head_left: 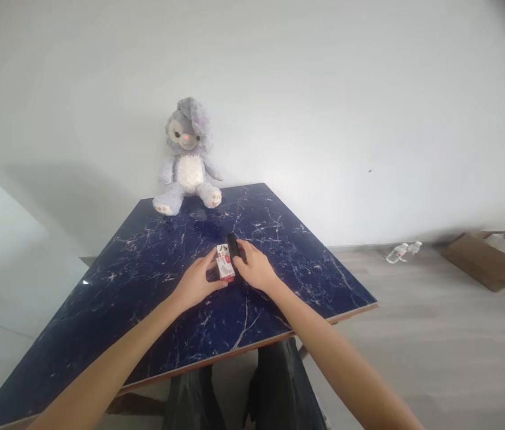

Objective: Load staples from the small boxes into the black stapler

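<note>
1. Evidently, the small red-and-white printed carton [224, 266] sits in both hands' reach, about midway between the left and right edges of the dark blue marbled surface [145, 286], with the black oblong bar [231, 242] along its right side. Whether either is lifted off the surface is hard to tell.
2. By its look the carton is thin card: light, smooth, a little slippery, and likely to dent if squeezed hard. A mild pinch across its two ends or along its edges should suit it.
3. The bar looks stiffer and probably somewhat heavier; its long sides seem the best place to take hold.
4. Left hand [195, 283]: the fingers curve around the carton – thumb at the end toward the near edge, index finger at the far left corner – and appear to hold it lightly.
5. Right hand [256, 269]: the fingers are bent over the bar, thumb on its near part, seemingly gripping it from the right.
6. Both forearms come in over the near edge, the right forearm [337, 340] beside the near right corner, the left forearm [122, 352] farther along – they converge, backs of the hands up.
</note>
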`<state>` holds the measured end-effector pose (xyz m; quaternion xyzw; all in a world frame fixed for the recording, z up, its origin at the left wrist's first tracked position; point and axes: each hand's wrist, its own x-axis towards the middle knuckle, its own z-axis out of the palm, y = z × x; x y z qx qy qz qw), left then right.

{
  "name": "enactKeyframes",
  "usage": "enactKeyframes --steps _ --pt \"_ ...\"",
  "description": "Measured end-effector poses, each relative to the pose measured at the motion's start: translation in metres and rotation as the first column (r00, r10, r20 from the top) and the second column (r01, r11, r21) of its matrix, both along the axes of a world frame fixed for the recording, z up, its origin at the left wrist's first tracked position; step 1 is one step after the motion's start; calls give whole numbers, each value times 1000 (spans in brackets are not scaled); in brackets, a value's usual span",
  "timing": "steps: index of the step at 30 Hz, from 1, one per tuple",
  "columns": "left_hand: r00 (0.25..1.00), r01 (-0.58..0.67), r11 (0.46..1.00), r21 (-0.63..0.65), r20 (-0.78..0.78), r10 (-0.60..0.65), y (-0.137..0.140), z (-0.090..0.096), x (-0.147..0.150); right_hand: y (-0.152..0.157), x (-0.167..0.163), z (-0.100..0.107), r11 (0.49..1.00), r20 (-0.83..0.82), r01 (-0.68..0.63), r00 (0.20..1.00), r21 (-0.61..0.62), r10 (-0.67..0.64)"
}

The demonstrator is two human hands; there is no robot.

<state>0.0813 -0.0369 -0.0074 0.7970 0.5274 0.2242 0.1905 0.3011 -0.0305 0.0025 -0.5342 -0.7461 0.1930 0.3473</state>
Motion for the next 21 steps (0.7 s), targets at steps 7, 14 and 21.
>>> enactKeyframes --steps 7,14,21 --pt "990 124 990 61 58 -128 52 -6 91 25 77 3 984 67 180 982 -8 -179" --pt "983 121 984 130 119 -137 108 -13 203 74 153 -12 926 37 378 925 19 -378" --pt "972 144 974 174 159 -172 115 -14 206 85 164 -26 909 -135 416 902 15 -410"
